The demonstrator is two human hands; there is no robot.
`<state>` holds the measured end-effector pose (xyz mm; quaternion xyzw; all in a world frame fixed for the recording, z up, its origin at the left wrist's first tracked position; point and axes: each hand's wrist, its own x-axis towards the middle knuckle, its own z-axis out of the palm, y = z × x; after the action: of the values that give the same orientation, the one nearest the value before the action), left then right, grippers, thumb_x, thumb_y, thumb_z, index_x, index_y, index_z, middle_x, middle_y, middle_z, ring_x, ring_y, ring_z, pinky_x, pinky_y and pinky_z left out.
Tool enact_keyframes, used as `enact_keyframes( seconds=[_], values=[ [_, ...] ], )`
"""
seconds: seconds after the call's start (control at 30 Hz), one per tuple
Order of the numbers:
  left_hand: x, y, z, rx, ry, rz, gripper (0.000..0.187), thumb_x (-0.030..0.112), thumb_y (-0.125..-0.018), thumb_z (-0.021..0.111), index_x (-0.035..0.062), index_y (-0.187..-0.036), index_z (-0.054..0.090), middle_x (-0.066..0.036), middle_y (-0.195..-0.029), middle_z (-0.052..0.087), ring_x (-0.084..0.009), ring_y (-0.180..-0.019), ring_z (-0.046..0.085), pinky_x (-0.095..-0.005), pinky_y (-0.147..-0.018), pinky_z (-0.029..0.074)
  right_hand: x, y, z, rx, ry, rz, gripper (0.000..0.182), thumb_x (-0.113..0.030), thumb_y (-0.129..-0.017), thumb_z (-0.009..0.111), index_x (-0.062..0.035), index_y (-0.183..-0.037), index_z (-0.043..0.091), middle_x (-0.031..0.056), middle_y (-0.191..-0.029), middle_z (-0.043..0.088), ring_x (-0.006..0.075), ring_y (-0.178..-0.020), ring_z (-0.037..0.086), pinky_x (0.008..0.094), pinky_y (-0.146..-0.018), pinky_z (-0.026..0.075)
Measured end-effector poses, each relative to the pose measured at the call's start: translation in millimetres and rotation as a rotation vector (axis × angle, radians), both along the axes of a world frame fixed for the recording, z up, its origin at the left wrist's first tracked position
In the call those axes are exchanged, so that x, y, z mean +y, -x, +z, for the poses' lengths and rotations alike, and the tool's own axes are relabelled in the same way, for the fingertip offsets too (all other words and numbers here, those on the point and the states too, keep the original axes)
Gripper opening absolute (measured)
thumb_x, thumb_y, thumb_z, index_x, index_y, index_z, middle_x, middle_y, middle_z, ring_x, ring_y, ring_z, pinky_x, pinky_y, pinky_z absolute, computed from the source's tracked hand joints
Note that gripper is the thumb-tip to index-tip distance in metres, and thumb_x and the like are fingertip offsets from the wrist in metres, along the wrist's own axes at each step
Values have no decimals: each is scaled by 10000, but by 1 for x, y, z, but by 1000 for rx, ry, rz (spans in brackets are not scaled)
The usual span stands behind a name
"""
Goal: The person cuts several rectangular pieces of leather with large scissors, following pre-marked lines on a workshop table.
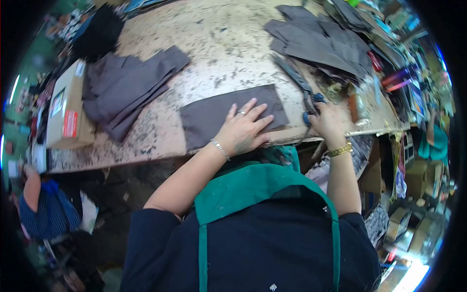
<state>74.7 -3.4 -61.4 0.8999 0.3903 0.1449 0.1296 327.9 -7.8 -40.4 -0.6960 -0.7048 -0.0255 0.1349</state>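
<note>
My left hand (245, 129) lies flat with fingers spread on a folded piece of dark grey-brown fabric (204, 121) near the table's front edge. To its right, my right hand (328, 122) has its fingers curled at the blue handles of a pair of scissors (296, 78). The dark blades rest on the table and point away from me, up and to the left. Part of the handles is hidden by my fingers.
A fabric stack (129, 85) lies left beside a cardboard box (70, 109) and a black bundle (99, 31). More fabric pieces (323, 44) are piled at the back right. A bottle-like brown object (357, 108) stands right of my hand. Another person (48, 207) is at lower left.
</note>
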Motion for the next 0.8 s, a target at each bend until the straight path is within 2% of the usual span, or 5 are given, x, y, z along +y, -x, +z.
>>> enact_keyframes(
  seconds=[0.23,0.43,0.53,0.7,0.8],
  values=[
    [-1,8,-1,-32,-123,108,373,287,-794,555,151,-1141,538,-102,-1274,410,-273,-1242,334,-579,-929,316,16,9,19,26,227,24,236,-136,-638,592,19,-815,564,205,-838,597,337,-780,578,398,-702,450],
    [6,8,-9,-121,-275,64,311,125,-702,568,85,-1008,599,-66,-1106,548,-247,-1059,506,-403,-825,437,10,0,25,45,394,28,170,-126,-642,655,-7,-680,539,133,-638,587,267,-591,573,355,-534,434],
    [11,4,-9,-157,-349,46,263,103,-699,564,73,-954,622,-65,-1046,578,-243,-1003,532,-360,-781,453,1,-4,27,918,520,-60,300,-228,-688,756,-58,-642,514,-43,-545,470,28,-449,426,200,-395,335],
    [9,6,-12,-191,-343,89,279,76,-690,583,54,-966,620,-83,-1043,579,-268,-1005,542,-373,-776,469,-40,13,27,1342,597,142,247,-204,-761,697,-57,-752,498,-31,-604,502,32,-472,476,162,-411,357],
    [11,5,-9,-175,-349,98,282,80,-701,584,62,-980,617,-82,-1042,582,-269,-1005,541,-370,-777,468,-67,10,14,1453,632,219,411,-409,-737,686,-39,-831,533,-31,-626,503,40,-486,472,165,-429,356]
  ],
)
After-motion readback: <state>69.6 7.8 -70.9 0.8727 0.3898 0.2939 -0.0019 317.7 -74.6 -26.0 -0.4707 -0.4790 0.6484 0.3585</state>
